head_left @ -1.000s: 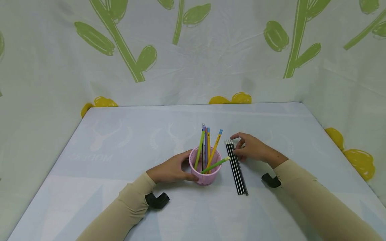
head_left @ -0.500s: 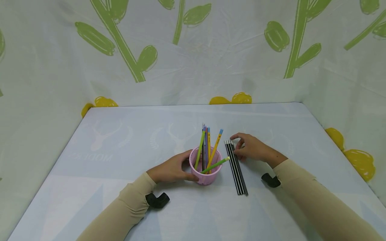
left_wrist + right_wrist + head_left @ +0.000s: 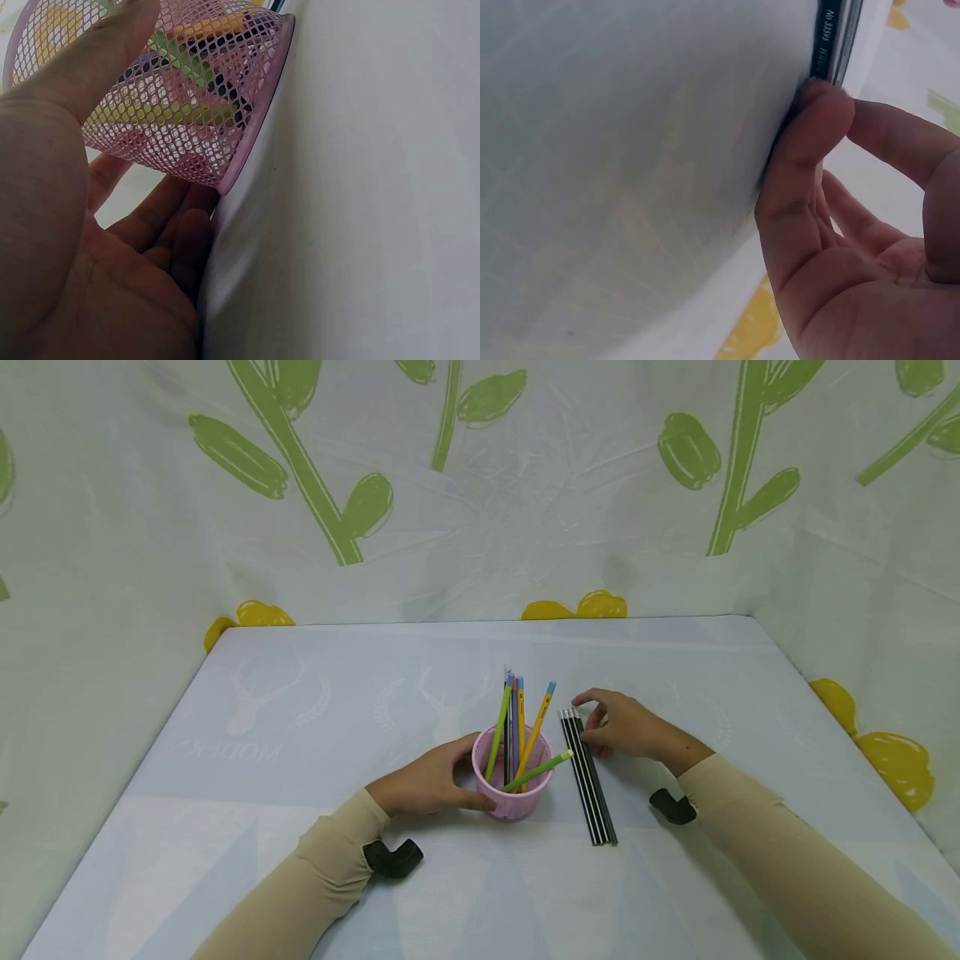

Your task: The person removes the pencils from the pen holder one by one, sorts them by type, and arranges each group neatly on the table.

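A pink mesh pencil cup [image 3: 512, 806] stands on the table, holding several coloured pencils. My left hand [image 3: 427, 779] grips it from the left, with the thumb across the near side and fingers behind; the left wrist view shows the mesh wall [image 3: 161, 112] between thumb and fingers. To the cup's right, several black pencils with white stripes [image 3: 588, 785] lie side by side, silver ends pointing away. My right hand [image 3: 626, 727] pinches at the far end of the rightmost one, index finger at its tip and thumb at its side. In the right wrist view, the thumb partly hides a black pencil [image 3: 826, 45].
One green pencil [image 3: 543, 768] leans out over the cup's right rim toward the black row. The table [image 3: 262, 735] has a pale printed cover. White curtains [image 3: 517, 527] with green leaf prints hang around its back and sides.
Both hands and the cup keep their places. The near end of the rightmost black pencil has shifted slightly away from me, more level with the others.
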Motion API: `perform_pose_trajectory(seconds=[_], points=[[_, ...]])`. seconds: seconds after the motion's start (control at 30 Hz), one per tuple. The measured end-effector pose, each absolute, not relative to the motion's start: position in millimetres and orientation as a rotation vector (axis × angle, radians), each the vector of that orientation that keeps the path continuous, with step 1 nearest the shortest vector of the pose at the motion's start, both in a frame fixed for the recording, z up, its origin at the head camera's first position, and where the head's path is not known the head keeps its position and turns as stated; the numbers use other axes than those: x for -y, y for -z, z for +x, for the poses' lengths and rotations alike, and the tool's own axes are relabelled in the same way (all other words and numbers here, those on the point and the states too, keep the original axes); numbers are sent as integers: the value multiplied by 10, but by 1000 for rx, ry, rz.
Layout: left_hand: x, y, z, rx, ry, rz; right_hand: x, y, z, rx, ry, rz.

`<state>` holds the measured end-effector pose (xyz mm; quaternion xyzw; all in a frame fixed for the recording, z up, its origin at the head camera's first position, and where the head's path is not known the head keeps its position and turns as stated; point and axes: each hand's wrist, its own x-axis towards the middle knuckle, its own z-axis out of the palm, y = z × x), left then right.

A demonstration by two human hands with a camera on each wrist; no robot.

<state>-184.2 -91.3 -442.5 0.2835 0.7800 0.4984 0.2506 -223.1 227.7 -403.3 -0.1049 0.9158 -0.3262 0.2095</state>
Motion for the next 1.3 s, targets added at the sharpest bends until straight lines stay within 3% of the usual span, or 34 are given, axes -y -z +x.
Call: perform_pose_trajectory(seconds=[0.23,0.8,1.3], points=[[914,4425,-1842,-2117,-1363,782,-2234,3863,-2209,-2669,965,-249],[917,4432,-1850,-2122,-1365,820,-1805,3359,-2080,-2639,1302,-595],[914,4426,-1849,-2119,-1369,816,-1617,3311,-2081,-2615,1285,-666]])
